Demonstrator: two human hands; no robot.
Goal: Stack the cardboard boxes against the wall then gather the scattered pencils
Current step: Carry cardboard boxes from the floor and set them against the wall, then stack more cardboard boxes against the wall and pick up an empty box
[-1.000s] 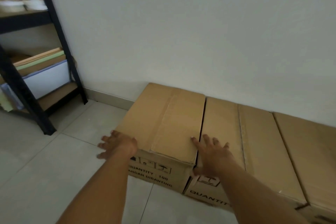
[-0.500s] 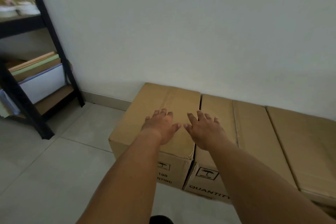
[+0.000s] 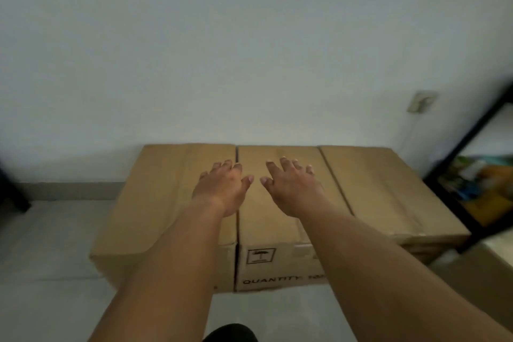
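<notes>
reaching palms-down, left hand point(image 3: 223, 187) and right hand point(image 3: 291, 189) over cardboard boxes point(image 3: 277, 225).

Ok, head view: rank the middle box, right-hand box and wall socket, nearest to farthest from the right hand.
1. Middle box, directly under the right hand.
2. Right-hand box, next along to the right.
3. Wall socket, up on the wall, far right.

Tiled floor point(image 3: 55, 244), seemingly three cardboard boxes point(image 3: 263, 230) abreast
</notes>
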